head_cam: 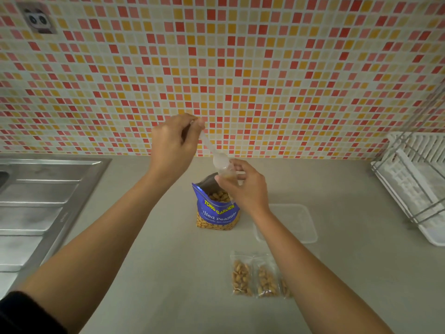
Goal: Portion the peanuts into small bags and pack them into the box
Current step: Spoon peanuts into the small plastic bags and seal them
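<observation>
A blue bag of salted peanuts (218,210) stands open and upright on the counter's middle. Above it, my left hand (174,143) grips the handle of a clear plastic spoon (213,150), whose bowl tips down into a small clear bag (227,172). My right hand (243,186) pinches that small bag, which holds a few peanuts. Filled small bags (255,276) lie side by side near the counter's front, partly hidden behind my right forearm. A clear plastic box (296,222) sits to the right of the peanut bag.
A steel sink with draining board (41,201) takes up the left side. A white dish rack (414,189) stands at the right edge. A tiled wall (216,68) rises right behind the counter (156,273).
</observation>
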Motion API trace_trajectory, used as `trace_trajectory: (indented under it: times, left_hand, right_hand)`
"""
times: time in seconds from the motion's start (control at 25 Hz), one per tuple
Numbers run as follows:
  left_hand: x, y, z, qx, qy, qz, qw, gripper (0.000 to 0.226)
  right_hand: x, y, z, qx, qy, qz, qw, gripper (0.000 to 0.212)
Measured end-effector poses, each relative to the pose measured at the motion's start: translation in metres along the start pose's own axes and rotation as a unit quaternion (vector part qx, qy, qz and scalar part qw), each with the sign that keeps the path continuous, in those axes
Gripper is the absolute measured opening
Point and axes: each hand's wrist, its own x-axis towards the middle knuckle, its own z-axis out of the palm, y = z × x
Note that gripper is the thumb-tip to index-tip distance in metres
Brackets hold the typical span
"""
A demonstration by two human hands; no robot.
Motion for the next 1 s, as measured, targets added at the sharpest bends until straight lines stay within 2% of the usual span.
trace_trajectory:
  times: [0.04,0.16,0.2,0.28,0.36,0.44,0.52,0.6,0.68,0.72,0.76,0.8,0.88,0.92,1.0]
  left_hand:
    - [0.002,-0.002,-0.004,-0.019,0.025,-0.009,0.999,0.029]
    - [0.008,-0.027,-0.007,-0.111,0.085,-0.158,0.977,0.027]
    - [0.005,-0.038,-0.002,-0.115,0.067,-0.210,0.969,0.026]
    - [-0.012,-0.055,0.016,-0.099,-0.023,-0.274,0.956,0.024]
    - [-0.033,-0.071,0.034,-0.081,-0.107,-0.301,0.944,0.022]
    - [-0.047,-0.080,0.042,-0.042,-0.155,-0.323,0.933,0.020]
    - [-0.054,-0.084,0.040,0.025,-0.180,-0.325,0.928,0.042]
    - [-0.065,-0.077,0.032,0.073,-0.129,-0.282,0.948,0.050]
    - [-0.084,-0.062,0.020,0.020,-0.064,-0.206,0.976,0.033]
    - [-0.098,-0.056,0.016,-0.022,-0.081,-0.180,0.980,0.025]
    - [-0.113,-0.049,0.013,-0.061,-0.128,-0.174,0.974,0.019]
    - [-0.128,-0.043,0.012,-0.103,-0.191,-0.191,0.957,0.017]
    - [-0.152,-0.037,0.016,-0.200,-0.285,-0.257,0.901,0.020]
    - [-0.161,-0.038,0.019,-0.244,-0.295,-0.290,0.877,0.018]
    - [-0.177,-0.046,0.025,-0.284,-0.273,-0.343,0.853,0.010]
  right_hand:
    - [-0.001,0.000,-0.001,0.004,0.001,-0.002,1.000,0.047]
    - [-0.007,0.005,-0.005,0.020,0.013,-0.004,1.000,0.048]
    - [-0.009,0.007,-0.008,0.020,0.021,-0.007,1.000,0.045]
    - [-0.013,0.008,-0.017,0.014,0.032,-0.011,0.999,0.036]
    - [-0.016,0.006,-0.025,0.009,0.040,-0.014,0.999,0.030]
    - [-0.020,0.005,-0.030,0.005,0.047,-0.016,0.999,0.030]
    - [-0.024,0.005,-0.033,0.005,0.054,-0.017,0.998,0.031]
    - [-0.029,0.007,-0.034,0.007,0.057,-0.014,0.998,0.030]
    - [-0.034,0.011,-0.031,0.019,0.053,0.000,0.998,0.030]
    - [-0.037,0.013,-0.028,0.026,0.049,0.009,0.998,0.030]
    - [-0.041,0.015,-0.024,0.035,0.043,0.017,0.998,0.030]
    - [-0.045,0.016,-0.019,0.048,0.035,0.026,0.998,0.029]
    - [-0.055,0.019,-0.009,0.076,0.014,0.039,0.996,0.029]
    - [-0.060,0.022,-0.004,0.086,-0.001,0.048,0.995,0.029]
    - [-0.068,0.035,0.006,0.091,-0.036,0.079,0.992,0.028]
